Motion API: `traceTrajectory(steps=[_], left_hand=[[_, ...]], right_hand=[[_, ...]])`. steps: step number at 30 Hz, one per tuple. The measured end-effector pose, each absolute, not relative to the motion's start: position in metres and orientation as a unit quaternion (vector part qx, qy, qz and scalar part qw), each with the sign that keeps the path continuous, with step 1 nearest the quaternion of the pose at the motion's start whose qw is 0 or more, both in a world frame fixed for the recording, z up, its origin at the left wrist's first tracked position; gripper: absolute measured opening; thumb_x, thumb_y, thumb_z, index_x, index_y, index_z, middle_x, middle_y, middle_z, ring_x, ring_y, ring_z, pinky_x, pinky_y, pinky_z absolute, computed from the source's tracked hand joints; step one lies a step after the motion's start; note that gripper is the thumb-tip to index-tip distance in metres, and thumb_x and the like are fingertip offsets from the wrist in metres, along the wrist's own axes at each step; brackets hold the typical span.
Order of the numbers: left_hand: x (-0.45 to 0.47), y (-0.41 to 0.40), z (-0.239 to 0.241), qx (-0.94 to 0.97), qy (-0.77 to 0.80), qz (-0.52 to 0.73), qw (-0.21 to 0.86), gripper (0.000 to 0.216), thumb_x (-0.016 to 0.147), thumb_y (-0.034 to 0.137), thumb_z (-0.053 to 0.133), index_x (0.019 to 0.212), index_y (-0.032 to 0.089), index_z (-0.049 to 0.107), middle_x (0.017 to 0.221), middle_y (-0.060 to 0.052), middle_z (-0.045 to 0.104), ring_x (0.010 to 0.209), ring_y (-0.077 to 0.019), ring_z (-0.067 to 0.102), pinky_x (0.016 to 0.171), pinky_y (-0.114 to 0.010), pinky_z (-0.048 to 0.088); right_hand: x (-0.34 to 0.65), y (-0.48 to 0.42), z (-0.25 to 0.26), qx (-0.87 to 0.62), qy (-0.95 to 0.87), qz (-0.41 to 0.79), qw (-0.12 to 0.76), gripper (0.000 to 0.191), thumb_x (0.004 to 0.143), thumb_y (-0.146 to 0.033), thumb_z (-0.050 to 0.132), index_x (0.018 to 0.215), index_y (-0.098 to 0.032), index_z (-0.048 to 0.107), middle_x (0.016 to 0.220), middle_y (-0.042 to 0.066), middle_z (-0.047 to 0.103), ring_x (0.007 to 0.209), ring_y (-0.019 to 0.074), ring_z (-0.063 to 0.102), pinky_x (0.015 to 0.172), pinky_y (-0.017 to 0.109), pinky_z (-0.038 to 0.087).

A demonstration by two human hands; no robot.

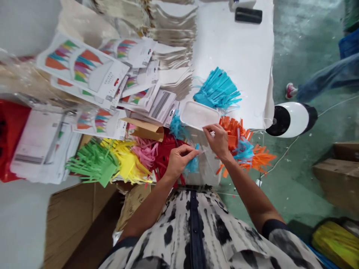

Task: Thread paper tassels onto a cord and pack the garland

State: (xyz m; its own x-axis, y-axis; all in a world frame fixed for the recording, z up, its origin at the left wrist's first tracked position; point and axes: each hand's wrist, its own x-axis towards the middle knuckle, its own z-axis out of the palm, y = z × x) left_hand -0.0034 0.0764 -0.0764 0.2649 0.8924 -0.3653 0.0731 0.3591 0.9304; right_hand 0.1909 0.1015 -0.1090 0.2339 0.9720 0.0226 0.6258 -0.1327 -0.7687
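Note:
My left hand (181,160) is closed in a pinch at the top of a small blue paper fringe (193,164), with a pale thin strip showing just past the fingertips. My right hand (218,140) is also pinched, its fingertips at the near edge of a shallow white tray (198,115); whatever they hold is too small to make out. Beyond the tray lies a bundle of blue paper fringe (217,89). Orange paper fringes (232,130) lie beside my right hand, with a light-blue one among them. Dark red fringe (165,153) is left of my left hand.
Green (92,160), yellow (127,160) and pink fringes (145,151) line the near left edge. Printed packaging cards (84,71) are piled behind them. A black object (248,15) lies at the far side. A black-and-white rounded object (291,119) stands off the right edge.

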Motion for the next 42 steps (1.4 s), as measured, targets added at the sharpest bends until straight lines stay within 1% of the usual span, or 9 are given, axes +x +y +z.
traceTrajectory(steps=[3,6,11,14,18,26,34,39,42], left_hand=[[-0.011,0.069,-0.082,0.464,0.53,0.303,0.642,0.026,0.079,0.042,0.085,0.078,0.017,0.079,0.078,-0.003,0.074,0.073,-0.0142,0.064,0.07,-0.025,0.049],[-0.016,0.063,-0.085,0.438,0.54,0.303,0.651,0.025,0.078,0.041,0.086,0.082,0.017,0.077,0.078,-0.002,0.075,0.071,-0.0134,0.067,0.067,-0.023,0.05],[-0.017,0.063,-0.086,0.337,0.543,0.352,0.683,0.039,0.068,0.037,0.094,0.096,0.018,0.074,0.084,-0.002,0.078,0.076,-0.0164,0.075,0.076,-0.027,0.058],[-0.013,0.066,-0.082,0.324,0.546,0.361,0.683,0.034,0.072,0.037,0.092,0.095,0.017,0.077,0.083,-0.003,0.079,0.076,-0.0162,0.075,0.076,-0.027,0.057],[-0.01,0.065,-0.071,0.33,0.536,0.366,0.686,0.027,0.077,0.038,0.087,0.092,0.017,0.077,0.082,-0.003,0.078,0.077,-0.0163,0.074,0.076,-0.026,0.055],[-0.015,0.057,-0.058,0.322,0.531,0.383,0.683,0.029,0.078,0.04,0.086,0.09,0.018,0.073,0.071,0.001,0.072,0.066,-0.0112,0.064,0.066,-0.021,0.048],[-0.026,0.047,-0.044,0.318,0.5,0.395,0.702,0.031,0.078,0.044,0.086,0.09,0.018,0.074,0.07,0.001,0.07,0.064,-0.0103,0.062,0.065,-0.021,0.047],[-0.036,0.039,-0.035,0.362,0.476,0.405,0.692,0.031,0.08,0.046,0.085,0.089,0.018,0.074,0.071,0.001,0.07,0.065,-0.01,0.062,0.067,-0.021,0.049],[-0.04,0.035,-0.025,0.395,0.463,0.409,0.68,0.03,0.083,0.046,0.083,0.089,0.018,0.074,0.071,0.001,0.069,0.066,-0.0103,0.062,0.068,-0.021,0.049]], right_hand=[[0.198,0.137,-0.138,-0.753,-0.606,0.199,0.162,0.023,0.098,-0.031,0.063,0.11,-0.02,0.078,0.105,0.012,0.078,0.098,0.0271,0.067,0.091,0.039,0.047],[0.198,0.158,-0.154,-0.761,-0.618,0.19,0.053,0.024,0.098,-0.033,0.061,0.108,-0.019,0.078,0.106,0.014,0.078,0.101,0.0297,0.067,0.087,0.039,0.045],[0.195,0.162,-0.157,-0.759,-0.624,0.182,0.034,0.025,0.099,-0.028,0.055,0.106,-0.02,0.079,0.107,0.012,0.078,0.102,0.0282,0.066,0.086,0.037,0.043],[0.194,0.162,-0.156,-0.751,-0.632,0.188,0.044,0.027,0.099,-0.031,0.057,0.112,-0.02,0.078,0.112,0.011,0.078,0.103,0.0276,0.066,0.085,0.036,0.043],[0.192,0.163,-0.157,-0.753,-0.632,0.179,0.034,0.026,0.099,-0.028,0.055,0.103,-0.02,0.079,0.107,0.012,0.077,0.099,0.0277,0.066,0.079,0.035,0.042],[0.2,0.152,-0.16,-0.76,-0.609,0.166,0.154,0.024,0.098,-0.031,0.054,0.096,-0.019,0.075,0.104,0.013,0.075,0.092,0.0254,0.066,0.082,0.035,0.044],[0.204,0.149,-0.151,-0.744,-0.521,0.257,0.331,0.013,0.088,-0.032,0.062,0.087,-0.021,0.067,0.087,0.007,0.075,0.083,0.0221,0.069,0.084,0.037,0.052],[0.196,0.128,-0.116,-0.658,-0.499,0.338,0.452,0.03,0.085,-0.051,0.069,0.082,-0.021,0.068,0.08,0.004,0.073,0.075,0.0192,0.067,0.075,0.035,0.056],[0.186,0.105,-0.092,-0.595,-0.512,0.365,0.501,0.034,0.088,-0.055,0.07,0.082,-0.021,0.07,0.079,0.004,0.072,0.074,0.0181,0.067,0.072,0.033,0.055]])
